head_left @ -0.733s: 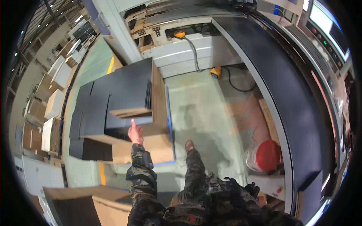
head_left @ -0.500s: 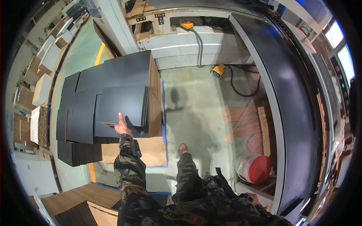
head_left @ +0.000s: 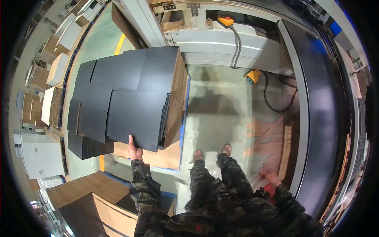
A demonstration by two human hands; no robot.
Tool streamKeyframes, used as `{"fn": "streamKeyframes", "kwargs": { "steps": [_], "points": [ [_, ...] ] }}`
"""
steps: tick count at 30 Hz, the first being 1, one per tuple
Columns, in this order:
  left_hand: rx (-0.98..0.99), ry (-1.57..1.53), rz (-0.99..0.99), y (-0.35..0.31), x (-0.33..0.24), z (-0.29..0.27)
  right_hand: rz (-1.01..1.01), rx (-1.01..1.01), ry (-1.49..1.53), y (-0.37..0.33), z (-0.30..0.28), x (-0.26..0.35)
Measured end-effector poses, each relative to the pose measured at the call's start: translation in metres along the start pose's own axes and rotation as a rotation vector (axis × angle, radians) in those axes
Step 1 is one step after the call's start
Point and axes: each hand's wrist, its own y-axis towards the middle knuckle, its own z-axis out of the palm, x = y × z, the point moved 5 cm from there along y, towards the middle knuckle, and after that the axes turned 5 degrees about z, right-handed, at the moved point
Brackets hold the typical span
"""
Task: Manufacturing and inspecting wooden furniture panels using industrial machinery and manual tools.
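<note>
My left hand [head_left: 135, 149] grips the near edge of a dark grey panel [head_left: 136, 114] on top of a stack. Its thumb lies over the panel's upper face, and its fingers are hidden under the edge. That panel sits askew and juts toward me past its neighbours. More dark panels [head_left: 160, 69] lie in stacks around it, with brown side edges facing right. My right hand [head_left: 270, 175] hangs above a white bucket with a red lid [head_left: 271, 189]. Blur hides how its fingers are held.
A brown sheet [head_left: 162, 158] lies beneath the stacks. To the right runs a long machine with a dark bed [head_left: 321, 118]. A yellow foot pedal [head_left: 253, 77] with a black cable lies on the floor, near brown scraps [head_left: 264, 138]. Brown boards [head_left: 90, 187] stand at lower left.
The gripped panel has come toward me with my left hand. My right hand has risen and moved forward over the bucket. The view has shifted, and both my feet now show.
</note>
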Motion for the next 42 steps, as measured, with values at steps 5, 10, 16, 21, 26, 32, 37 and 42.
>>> {"fn": "streamKeyframes", "kwargs": {
  "steps": [5, 10, 16, 21, 26, 32, 37, 42],
  "points": [
    [-0.027, 0.096, -0.027, -0.041, -0.017, 0.017, -0.038, -0.022, -0.045, 0.008, -0.026, 0.076],
    [0.192, 0.044, 0.148, -0.101, -0.019, 0.107, -0.256, -0.035, -0.076, -0.012, -0.011, 0.16],
    [0.498, 0.958, 1.028, -0.242, -0.035, 0.278, -0.552, -0.201, -0.047, -0.047, -0.031, 0.237],
    [1.228, 1.238, 2.246, -0.319, -0.004, 0.364, -0.622, -0.352, 0.037, -0.078, -0.055, 0.244],
    [1.435, 1.071, 2.236, -0.315, 0.018, 0.401, -0.641, -0.566, 0.051, -0.108, -0.068, 0.232],
    [1.604, 0.866, 2.266, -0.306, 0.044, 0.445, -0.619, -0.899, 0.192, -0.106, -0.077, 0.205],
    [1.68, 0.728, 2.291, -0.279, 0.049, 0.484, -0.574, -0.989, 0.486, -0.083, -0.075, 0.192],
    [1.878, 0.564, 2.225, -0.255, 0.069, 0.534, -0.49, -1.867, -0.029, -0.105, -0.082, 0.172]
  ]
}}
